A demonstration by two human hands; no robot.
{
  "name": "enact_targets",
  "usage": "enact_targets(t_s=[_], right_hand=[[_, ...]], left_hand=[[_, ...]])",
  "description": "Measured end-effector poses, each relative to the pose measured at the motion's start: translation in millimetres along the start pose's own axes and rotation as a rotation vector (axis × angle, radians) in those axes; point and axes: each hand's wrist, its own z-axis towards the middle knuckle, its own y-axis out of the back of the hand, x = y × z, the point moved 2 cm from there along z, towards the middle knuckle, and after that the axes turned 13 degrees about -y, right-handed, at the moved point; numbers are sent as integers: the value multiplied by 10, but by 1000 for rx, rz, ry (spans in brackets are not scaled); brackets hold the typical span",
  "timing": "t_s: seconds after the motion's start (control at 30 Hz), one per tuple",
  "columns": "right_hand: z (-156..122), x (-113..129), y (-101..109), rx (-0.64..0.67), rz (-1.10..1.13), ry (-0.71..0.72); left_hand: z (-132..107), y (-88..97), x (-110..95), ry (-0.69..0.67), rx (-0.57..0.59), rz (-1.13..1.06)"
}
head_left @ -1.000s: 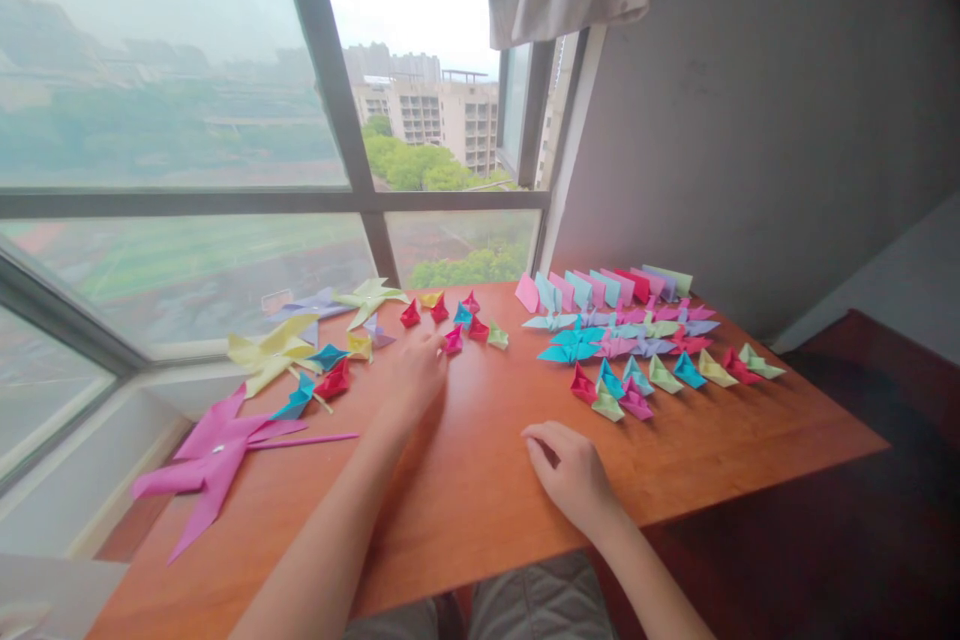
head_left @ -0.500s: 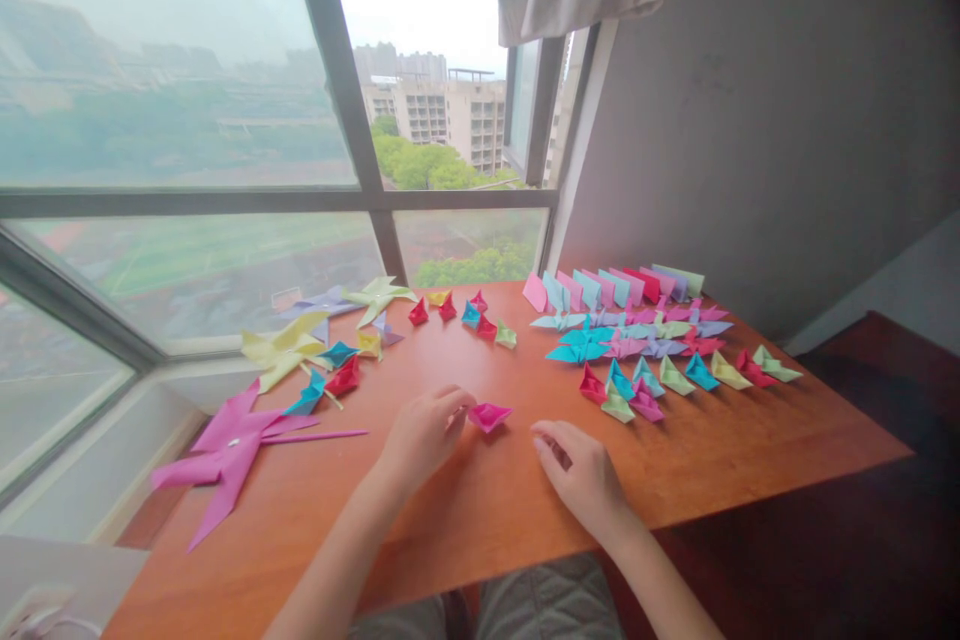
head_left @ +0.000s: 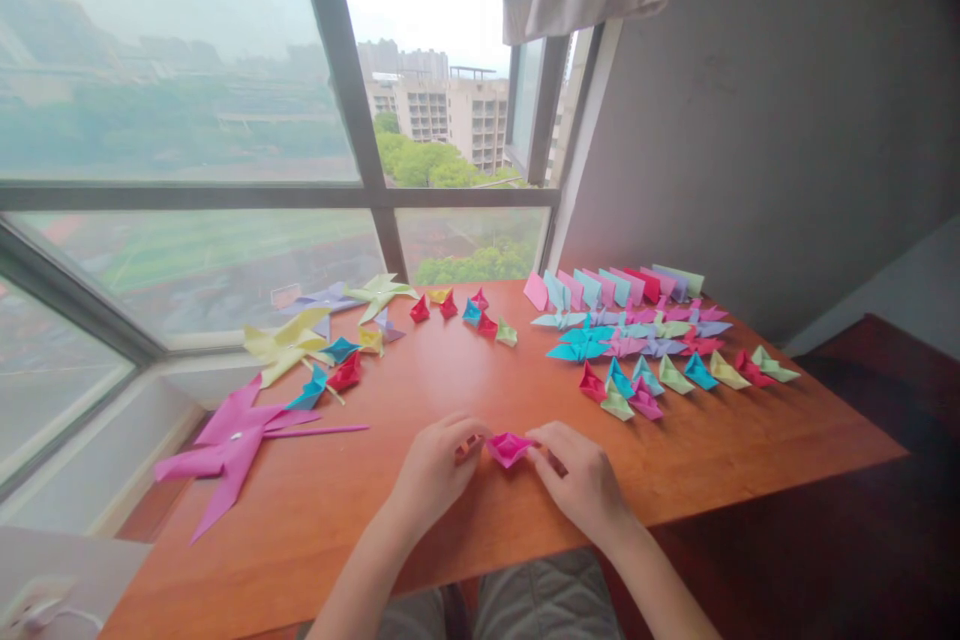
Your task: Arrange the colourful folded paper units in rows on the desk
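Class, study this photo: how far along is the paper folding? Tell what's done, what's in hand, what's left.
Done: rows of folded pieces on the right of the table, pinwheels on its left. In hand: left hand and right hand pinch a pink piece near the front edge. Left: probably finishing that piece and placing it; no flat sheets show.

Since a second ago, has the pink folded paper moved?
Yes. The pink folded paper came from the small paper row down the table to its near edge, between left hand and right hand.
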Motion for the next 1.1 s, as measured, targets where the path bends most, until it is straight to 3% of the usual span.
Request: enact_targets(t_s=[0.3,0.43,0.53,0.7,0.83,0.93,1.1], right_hand=[[36,29,49,20,161,-53],[37,-8,118,-94,211,-122],[-7,-87,311,-236,193,-160],[-111,-407,927,-573,-25,-181],[-190,-762,1358,-681,-298,-148],[-276,-1026,1481,-701,-469,-124],[-395,-1357,1401,-653,-622,-134]], left_hand=[[-93,-61,88,58,-117,-71],[-105,-58,120,70,-140,-27],[-100,-55,115,40,-118,-14],[-100,-66,106,12,-75,9],[-96,-72,99,22,-54,23],[-90,-69,90,28,-48,17],[-91,-66,82,28,-43,14]])
